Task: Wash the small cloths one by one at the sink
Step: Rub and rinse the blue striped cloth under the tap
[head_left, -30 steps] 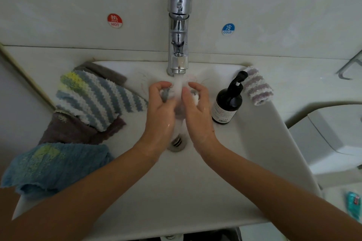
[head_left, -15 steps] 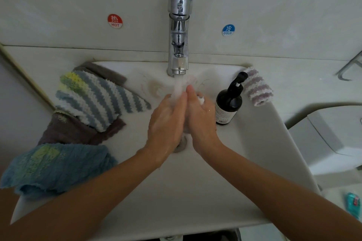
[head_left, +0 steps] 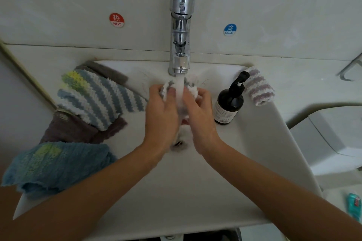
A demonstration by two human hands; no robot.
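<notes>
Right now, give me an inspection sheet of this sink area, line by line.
Surface: white sink, faucet running into the basin.
Job's things: grey and white cloth under the stream; striped cloth on a brown cloth and a blue cloth on the left rim; lilac striped cloth on the right rim.
Clutter: dark pump bottle right of the hands.
Grippers: left hand and right hand both grip the grey and white cloth.
Cables: nothing seen.
Surroundings: tiled wall, HOT sticker, COLD sticker.
</notes>
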